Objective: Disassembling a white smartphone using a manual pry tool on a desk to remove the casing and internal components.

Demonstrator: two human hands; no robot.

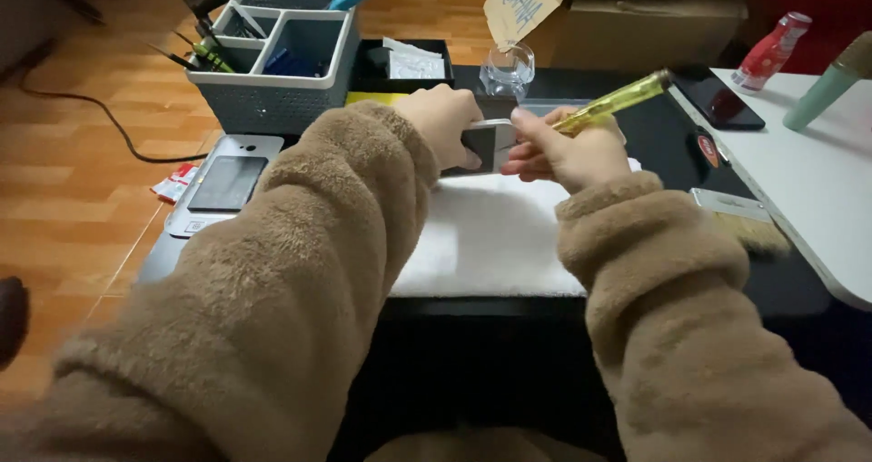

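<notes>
White fuzzy mat (490, 244), translucent yellow screwdriver (618, 103)

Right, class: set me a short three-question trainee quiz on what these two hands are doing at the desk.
1. True or false: the right hand holds a yellow-handled screwdriver.
2. What does the left hand grip?
A. a paintbrush
B. a small grey device
C. a bottle
3. What colour is the mat beneath the hands?

Key: 1 true; 2 B; 3 white.
</notes>
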